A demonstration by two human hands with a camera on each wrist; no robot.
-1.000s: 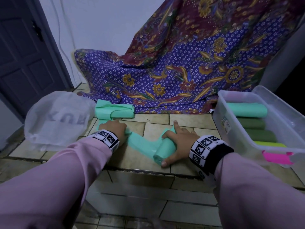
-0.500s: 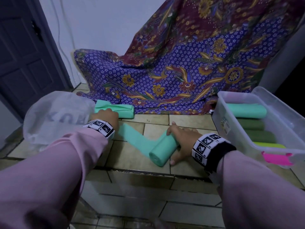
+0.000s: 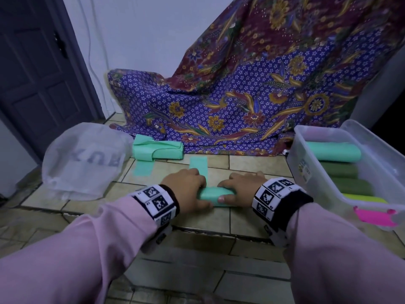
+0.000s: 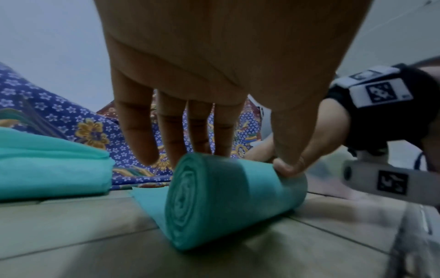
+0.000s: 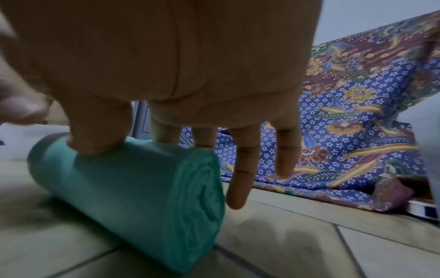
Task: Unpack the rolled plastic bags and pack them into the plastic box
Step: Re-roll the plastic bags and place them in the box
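Beige floor tiles (image 3: 221, 218) carry everything, with a patterned purple and maroon cloth (image 3: 252, 102) draped down the wall behind and a dark door (image 3: 37, 69) at the left. Near the middle, both hands sit on a mint green roll of plastic bags (image 3: 215, 195) that lies on its side on the tiles, a flat strip of it (image 3: 198, 166) trailing away toward the cloth. Gripping one end, the left hand (image 3: 186, 189) has its fingers (image 4: 171, 131) laid over the top of the roll and the thumb pressed on the near side. At the other end the right hand (image 3: 243, 187) holds it the same way, thumb on the near side and two fingers (image 5: 245, 169) reaching past the end. Well apart at the right stands the clear plastic box (image 3: 311, 172), open, with a mint roll, darker green rolls and a yellow-green one lying side by side in it. Folded mint bags (image 3: 157, 150) rest against the cloth's edge, beside a translucent white bag (image 3: 83, 161) on the left.
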